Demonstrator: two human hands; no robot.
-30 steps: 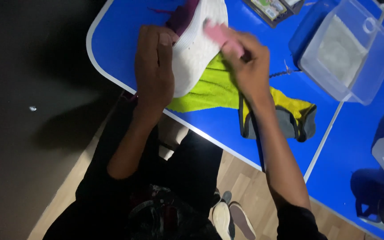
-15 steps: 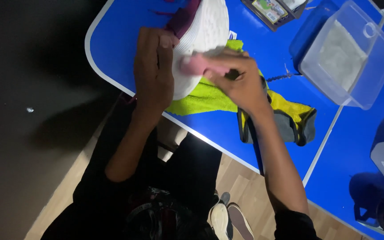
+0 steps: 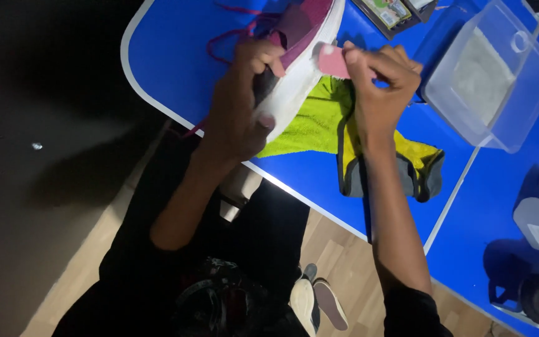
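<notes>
Your left hand (image 3: 238,106) grips the magenta sneaker (image 3: 301,56) while your right hand (image 3: 378,87) pinches a pink eraser (image 3: 332,61) against its white sole.

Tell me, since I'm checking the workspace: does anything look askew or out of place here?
Only small things: the yellow-green cloth lies crumpled, hanging slightly over the blue table edge, and the shoe's laces trail loose.

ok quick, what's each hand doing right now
Left hand: closed around the white-soled shoe.
Right hand: closed on a small pink block, pressed against the sole.
</notes>
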